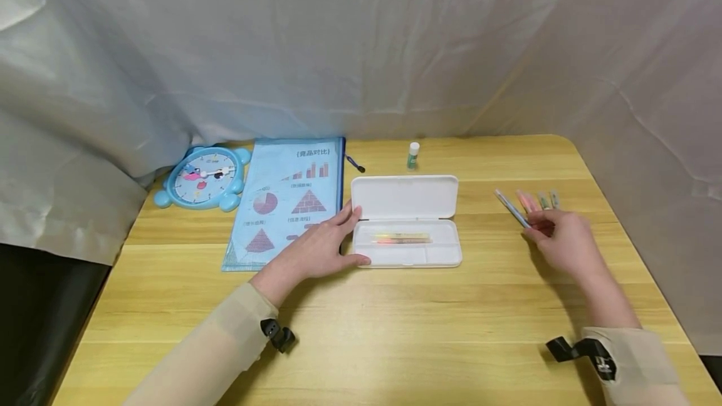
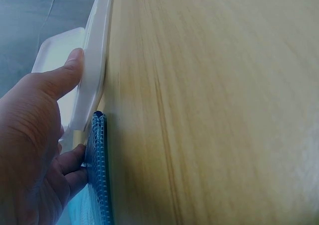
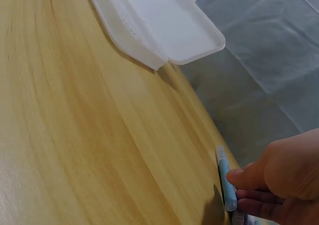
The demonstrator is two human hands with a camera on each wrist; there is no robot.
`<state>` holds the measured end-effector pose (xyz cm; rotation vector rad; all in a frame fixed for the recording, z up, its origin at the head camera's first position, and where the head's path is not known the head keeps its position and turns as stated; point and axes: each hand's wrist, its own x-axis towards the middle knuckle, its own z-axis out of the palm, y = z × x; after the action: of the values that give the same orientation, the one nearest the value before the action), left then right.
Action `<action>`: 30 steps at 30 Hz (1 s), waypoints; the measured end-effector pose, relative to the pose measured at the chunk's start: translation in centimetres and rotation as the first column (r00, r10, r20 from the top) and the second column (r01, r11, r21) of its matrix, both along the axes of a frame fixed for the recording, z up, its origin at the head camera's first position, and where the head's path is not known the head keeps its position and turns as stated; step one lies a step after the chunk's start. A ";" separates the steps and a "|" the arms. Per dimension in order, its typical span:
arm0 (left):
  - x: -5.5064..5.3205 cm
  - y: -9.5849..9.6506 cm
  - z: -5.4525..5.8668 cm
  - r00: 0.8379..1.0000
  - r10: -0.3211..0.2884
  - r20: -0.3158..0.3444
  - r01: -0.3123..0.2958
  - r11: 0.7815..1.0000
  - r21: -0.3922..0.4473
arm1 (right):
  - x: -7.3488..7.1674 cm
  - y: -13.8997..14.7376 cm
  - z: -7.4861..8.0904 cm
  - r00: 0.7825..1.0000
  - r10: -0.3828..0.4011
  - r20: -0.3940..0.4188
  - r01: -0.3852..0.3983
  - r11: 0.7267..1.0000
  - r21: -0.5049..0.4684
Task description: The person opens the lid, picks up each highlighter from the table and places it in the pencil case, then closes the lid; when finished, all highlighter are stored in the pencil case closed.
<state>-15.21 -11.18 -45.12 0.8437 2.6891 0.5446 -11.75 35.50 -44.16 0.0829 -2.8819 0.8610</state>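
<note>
A white pencil case (image 1: 406, 262) lies with its lid (image 1: 403, 198) raised, and a few highlighters (image 1: 402, 239) in yellow and pink tones sit in its long compartment. My left hand (image 1: 321, 243) holds the case's left end, thumb at the front wall and fingers toward the hinge. In the left wrist view the thumb (image 2: 65, 78) presses along the case's side (image 2: 92, 80). Over on the right, my right hand (image 1: 564, 243) pinches the lower end of a light blue highlighter (image 1: 512, 208). Pink (image 1: 527, 200) and green highlighters (image 1: 544, 200) lie beside it, partly hidden by the fingers.
Left of the case lies a blue zip document pouch (image 1: 271, 205) with printed charts, its zipper pull (image 1: 355, 164) sticking out. Beyond that is a blue toy clock (image 1: 204, 177). A glue stick (image 1: 413, 156) stands behind the case. Grey curtain (image 1: 361, 49) borders the wooden table (image 1: 395, 343).
</note>
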 end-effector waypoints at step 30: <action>0.0 0.0 -0.2 1.000 0.008 0.018 -0.008 1.000 0.003 | -0.6 -1.0 0.1 0.995 0.032 0.092 -0.033 0.999 0.008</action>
<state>-15.25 -11.20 -45.36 0.8251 2.6768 0.5561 -12.33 34.49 -44.01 0.0933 -2.9785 0.8790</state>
